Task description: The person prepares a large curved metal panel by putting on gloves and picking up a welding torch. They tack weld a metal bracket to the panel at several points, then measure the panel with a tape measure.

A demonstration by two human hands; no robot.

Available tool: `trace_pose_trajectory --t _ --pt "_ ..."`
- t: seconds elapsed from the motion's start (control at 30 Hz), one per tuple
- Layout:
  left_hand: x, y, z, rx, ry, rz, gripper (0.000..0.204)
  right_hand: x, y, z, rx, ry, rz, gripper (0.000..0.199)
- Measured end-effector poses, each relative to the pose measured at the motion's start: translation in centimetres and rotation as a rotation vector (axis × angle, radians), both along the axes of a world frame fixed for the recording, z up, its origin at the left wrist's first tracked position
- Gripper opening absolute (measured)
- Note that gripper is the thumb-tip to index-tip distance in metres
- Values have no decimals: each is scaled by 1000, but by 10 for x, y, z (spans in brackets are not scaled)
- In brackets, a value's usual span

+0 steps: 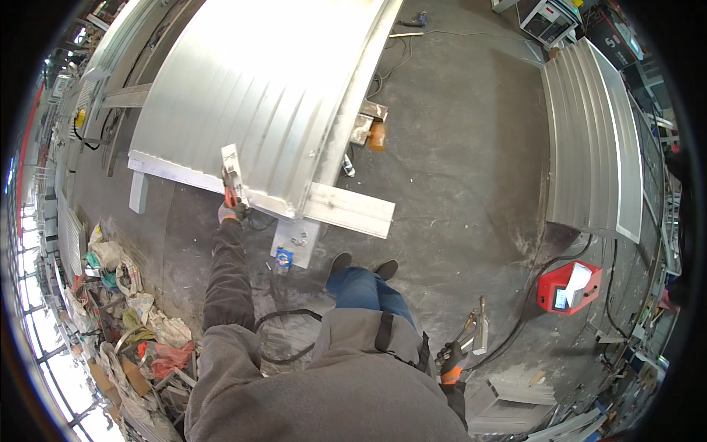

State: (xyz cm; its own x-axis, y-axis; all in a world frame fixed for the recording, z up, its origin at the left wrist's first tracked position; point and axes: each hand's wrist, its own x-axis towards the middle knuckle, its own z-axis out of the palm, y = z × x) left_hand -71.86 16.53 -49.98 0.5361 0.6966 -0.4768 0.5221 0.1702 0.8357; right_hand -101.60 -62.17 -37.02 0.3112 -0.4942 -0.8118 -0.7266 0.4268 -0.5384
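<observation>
While left hand [232, 211] extended, grip closed on clamp [231, 169]; right hand [450, 361] low, gripping pliers [475, 329].

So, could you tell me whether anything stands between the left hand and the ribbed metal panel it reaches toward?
Nothing visible stands in the way. The left hand already holds a flat metal piece against the near edge of the ribbed metal panel. The right hand hangs by the person's side, gripping a clamp-like tool.

Left hand [233, 211] grips a metal bracket [233, 168] against the ribbed panel [258, 88] — right hand [450, 361] (gloved) holds a clamp [477, 330].
</observation>
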Motion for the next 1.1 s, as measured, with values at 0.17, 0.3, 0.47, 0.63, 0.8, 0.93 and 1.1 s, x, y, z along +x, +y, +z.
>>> trace_pose_trajectory --t 0.17,0.3,0.47,0.63,0.8,0.93,1.1 --pt "18 -81 71 168 19 67 48 40 -52 -13 25 -10 37 28" --pt "70 -167 123 186 -155 99 39 107 -114 -29 56 -8 141 29" --pt "186 -288 186 260 -153 -61 35 254 -194 -18 116 110 169 30" --pt "333 -402 188 219 -111 -199 32 444 -278 19 -44 -47 452 27" --pt "444 -496 155 -546 -216 66 33 639 -341 55 2 -14 583 38" --pt "528 -569 169 -252 -176 -195 34 821 -370 54 -212 -142 561 30" --pt "648 -607 153 -118 -150 -90 30 1115 -413 53 -234 -224 743 26"
